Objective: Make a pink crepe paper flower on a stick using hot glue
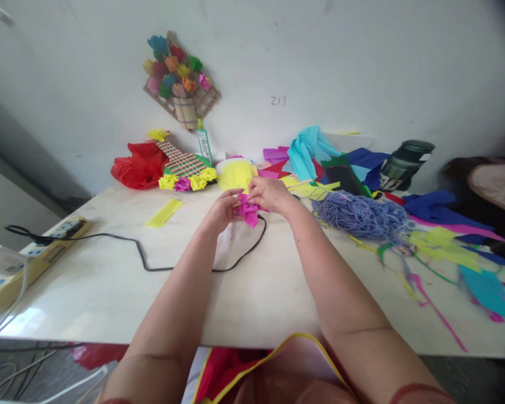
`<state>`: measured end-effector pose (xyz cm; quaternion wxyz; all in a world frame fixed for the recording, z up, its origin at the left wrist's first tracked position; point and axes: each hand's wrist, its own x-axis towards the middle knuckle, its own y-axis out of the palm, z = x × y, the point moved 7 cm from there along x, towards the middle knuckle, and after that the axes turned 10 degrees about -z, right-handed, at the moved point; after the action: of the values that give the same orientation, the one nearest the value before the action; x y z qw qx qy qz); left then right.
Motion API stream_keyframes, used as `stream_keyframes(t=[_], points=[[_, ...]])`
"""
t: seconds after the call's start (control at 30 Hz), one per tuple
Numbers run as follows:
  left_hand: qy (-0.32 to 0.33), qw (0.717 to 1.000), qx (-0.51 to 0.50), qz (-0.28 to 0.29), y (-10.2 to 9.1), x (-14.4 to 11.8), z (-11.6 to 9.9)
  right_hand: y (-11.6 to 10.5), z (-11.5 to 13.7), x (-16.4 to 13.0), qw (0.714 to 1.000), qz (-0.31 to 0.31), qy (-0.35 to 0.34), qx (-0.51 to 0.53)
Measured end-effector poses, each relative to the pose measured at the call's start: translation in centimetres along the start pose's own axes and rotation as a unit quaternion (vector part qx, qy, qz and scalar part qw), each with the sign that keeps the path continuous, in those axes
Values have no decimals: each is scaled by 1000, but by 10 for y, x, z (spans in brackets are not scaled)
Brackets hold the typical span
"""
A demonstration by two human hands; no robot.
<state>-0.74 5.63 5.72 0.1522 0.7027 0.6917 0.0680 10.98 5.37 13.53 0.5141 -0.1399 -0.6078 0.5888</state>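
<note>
At the middle of the table, a crumpled piece of magenta crepe paper (249, 213) is held between both hands. My left hand (224, 209) pinches its left edge, fingers closed. From the upper right, my right hand (270, 193) grips the same paper, thumb and fingertips pressed together. Part of the paper is hidden by the fingers. Just behind the hands lies a sheet of yellow crepe paper (235, 175). A flat yellow strip (164, 213) rests to the left. The black cord (252, 248) curves below the magenta paper.
A power strip (54, 247) stands at the left edge. At the back are a decorated stick craft (184, 160), a red bag (138, 167) and a glue tube (203, 141). To the right lie tangled blue-grey string (362, 216), paper scraps and a dark green jar (406, 163).
</note>
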Motion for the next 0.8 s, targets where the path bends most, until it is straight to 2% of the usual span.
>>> stream_keyframes(t=[0.13,0.27,0.67,0.8], points=[[36,998,-10,55,7,-5,-7,-6,1,-1,999,2,-34,23],[78,993,-15,83,9,-6,-9,-8,-2,0,998,-6,-48,37],[62,997,-8,38,10,-3,-5,-9,-6,2,995,-23,-55,83],[59,998,-3,38,11,-5,-6,-11,-4,1,994,-30,-43,92]])
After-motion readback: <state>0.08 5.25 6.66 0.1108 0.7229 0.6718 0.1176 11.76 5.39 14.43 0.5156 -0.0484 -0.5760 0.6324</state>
